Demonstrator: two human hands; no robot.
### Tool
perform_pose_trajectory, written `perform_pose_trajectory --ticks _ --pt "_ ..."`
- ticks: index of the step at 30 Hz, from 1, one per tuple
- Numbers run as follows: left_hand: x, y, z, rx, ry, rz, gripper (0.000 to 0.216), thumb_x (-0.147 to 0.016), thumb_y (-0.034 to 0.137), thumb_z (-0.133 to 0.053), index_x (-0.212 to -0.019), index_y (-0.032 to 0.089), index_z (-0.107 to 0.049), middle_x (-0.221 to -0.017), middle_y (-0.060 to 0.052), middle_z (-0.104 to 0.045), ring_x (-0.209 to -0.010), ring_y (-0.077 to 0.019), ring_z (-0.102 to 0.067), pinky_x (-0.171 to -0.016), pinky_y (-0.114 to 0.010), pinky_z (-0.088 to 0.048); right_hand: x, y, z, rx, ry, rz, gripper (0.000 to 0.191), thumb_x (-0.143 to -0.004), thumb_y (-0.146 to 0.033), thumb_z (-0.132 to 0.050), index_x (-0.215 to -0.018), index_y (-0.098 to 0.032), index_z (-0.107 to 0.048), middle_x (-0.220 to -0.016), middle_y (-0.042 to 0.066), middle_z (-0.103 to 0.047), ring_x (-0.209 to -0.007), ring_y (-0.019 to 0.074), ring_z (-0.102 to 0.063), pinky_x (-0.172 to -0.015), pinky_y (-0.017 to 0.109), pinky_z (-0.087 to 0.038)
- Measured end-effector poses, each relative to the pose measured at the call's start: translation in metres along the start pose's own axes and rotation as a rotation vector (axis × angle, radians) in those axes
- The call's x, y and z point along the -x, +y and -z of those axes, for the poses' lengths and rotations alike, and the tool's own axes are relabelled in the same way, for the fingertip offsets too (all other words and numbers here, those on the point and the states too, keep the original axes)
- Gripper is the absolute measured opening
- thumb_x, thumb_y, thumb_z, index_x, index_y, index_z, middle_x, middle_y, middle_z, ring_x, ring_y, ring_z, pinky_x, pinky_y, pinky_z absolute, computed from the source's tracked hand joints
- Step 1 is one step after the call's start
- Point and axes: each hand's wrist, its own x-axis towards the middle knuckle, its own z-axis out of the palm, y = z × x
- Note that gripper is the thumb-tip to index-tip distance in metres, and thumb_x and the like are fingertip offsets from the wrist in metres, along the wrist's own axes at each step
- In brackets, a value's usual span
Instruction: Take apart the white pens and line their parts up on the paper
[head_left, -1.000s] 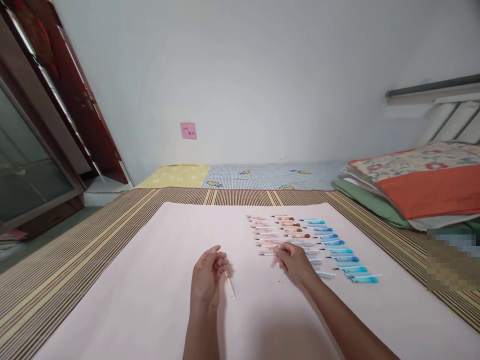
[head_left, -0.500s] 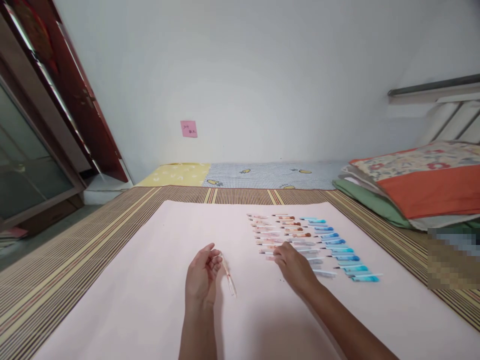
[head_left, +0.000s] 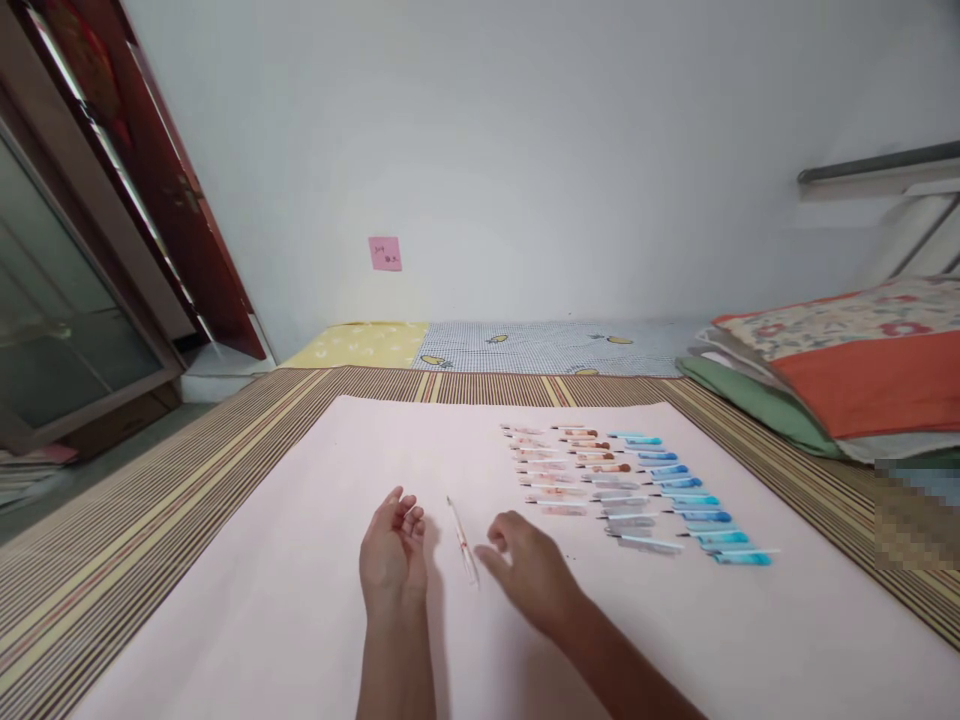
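Note:
A thin clear pen refill [head_left: 462,538] lies on the pale pink sheet [head_left: 300,560], between my two hands. My left hand [head_left: 393,556] rests on its edge just left of the refill, fingers loosely curled, palm facing right, holding nothing. My right hand [head_left: 528,572] hovers just right of the refill, fingers apart and pointing towards it, empty. To the right lie rows of small capped refills: pinkish ones [head_left: 541,470], brown and grey ones [head_left: 604,475], and blue ones [head_left: 686,495].
The pink sheet covers a striped woven mat [head_left: 150,480]. Folded bedding, orange and green [head_left: 847,370], is stacked at the right. A checked cloth [head_left: 555,348] lies along the white wall, which carries a pink sticky note [head_left: 385,253]. A dark red door [head_left: 150,190] stands at left.
My right hand left the rows of refills and moved left to beside the lone refill. My left hand let go of that refill, which now lies on the sheet.

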Motion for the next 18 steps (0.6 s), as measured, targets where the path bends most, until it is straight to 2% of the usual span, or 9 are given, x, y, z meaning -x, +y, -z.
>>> perform_pose_trajectory --ticks 3,5,7,9,12,15,16,18 --pt "0.0 -0.003 0.002 -0.01 -0.066 0.005 0.011 -0.082 0.007 -0.062 -0.09 0.011 -0.068 -0.07 -0.003 -0.065 -0.055 -0.0077 -0.058 -0.049 -0.015 -0.045 -0.003 -0.024 -0.022 0.181 -0.071 0.009 0.009 -0.085 -0.025 -0.061 -0.093 -0.019 -0.062 -0.099 0.01 -0.068 -0.091 0.0252 -0.065 -0.075 0.033 -0.043" --pt "0.0 -0.005 0.003 -0.02 -0.098 0.013 0.011 -0.079 0.008 -0.065 -0.089 0.011 -0.069 -0.07 -0.003 -0.065 -0.056 -0.0079 -0.058 -0.051 -0.015 -0.046 -0.006 -0.025 -0.027 0.24 -0.066 -0.002 0.011 -0.083 -0.015 -0.056 -0.092 -0.017 -0.063 -0.1 0.013 -0.068 -0.09 0.0264 -0.065 -0.073 0.034 -0.042" --pt "0.001 -0.006 0.002 -0.038 -0.105 0.02 0.011 -0.077 0.01 -0.067 -0.088 0.011 -0.069 -0.069 -0.003 -0.065 -0.055 -0.0082 -0.058 -0.051 -0.016 -0.045 -0.009 -0.016 -0.024 0.179 -0.03 -0.055 0.012 -0.08 -0.011 -0.055 -0.088 -0.018 -0.061 -0.093 0.012 -0.068 -0.081 0.0247 -0.065 -0.067 0.033 -0.041" --pt "0.002 -0.007 0.0 -0.094 -0.121 0.0 0.014 -0.074 0.014 -0.07 -0.088 0.012 -0.069 -0.069 -0.003 -0.065 -0.055 -0.009 -0.057 -0.05 -0.017 -0.043 -0.007 -0.001 -0.014 -0.015 0.021 -0.118 0.009 -0.078 -0.012 -0.057 -0.08 -0.02 -0.059 -0.079 0.007 -0.067 -0.07 0.0214 -0.062 -0.061 0.03 -0.039" --pt "0.006 -0.01 -0.003 -0.331 -0.22 -0.078 0.024 -0.073 0.026 -0.076 -0.093 0.013 -0.071 -0.078 -0.007 -0.07 -0.066 -0.0137 -0.062 -0.054 -0.02 -0.043 0.002 0.024 0.008 -0.493 0.046 -0.169 0.005 -0.08 -0.022 -0.06 -0.076 -0.022 -0.058 -0.059 -0.001 -0.061 -0.057 0.0172 -0.056 -0.054 0.027 -0.037" --pt "0.015 -0.015 -0.006 -0.675 -0.427 -0.137 0.031 -0.077 0.036 -0.076 -0.099 0.016 -0.075 -0.096 -0.011 -0.073 -0.091 -0.0209 -0.065 -0.068 -0.025 -0.047 0.014 0.042 0.031 -0.848 0.089 -0.228 0.02 -0.078 -0.039 -0.07 -0.079 -0.02 -0.062 -0.053 -0.003 -0.058 -0.049 0.0146 -0.051 -0.051 0.027 -0.039" --pt "0.019 -0.018 -0.007 -0.761 -0.517 -0.132 0.032 -0.077 0.038 -0.076 -0.101 0.017 -0.075 -0.1 -0.01 -0.073 -0.095 -0.0219 -0.064 -0.072 -0.027 -0.048 0.018 0.045 0.038 -0.918 0.123 -0.243 0.025 -0.075 -0.042 -0.074 -0.08 -0.019 -0.064 -0.053 -0.003 -0.058 -0.049 0.014 -0.05 -0.051 0.027 -0.04" --pt "0.026 -0.024 -0.01 -0.846 -0.697 -0.081 0.036 -0.074 0.038 -0.079 -0.104 0.019 -0.076 -0.095 -0.009 -0.074 -0.091 -0.0219 -0.065 -0.072 -0.028 -0.047 0.023 0.048 0.048 -1.035 0.203 -0.263 0.032 -0.071 -0.045 -0.08 -0.083 -0.018 -0.067 -0.054 -0.003 -0.059 -0.05 0.013 -0.049 -0.052 0.027 -0.04"
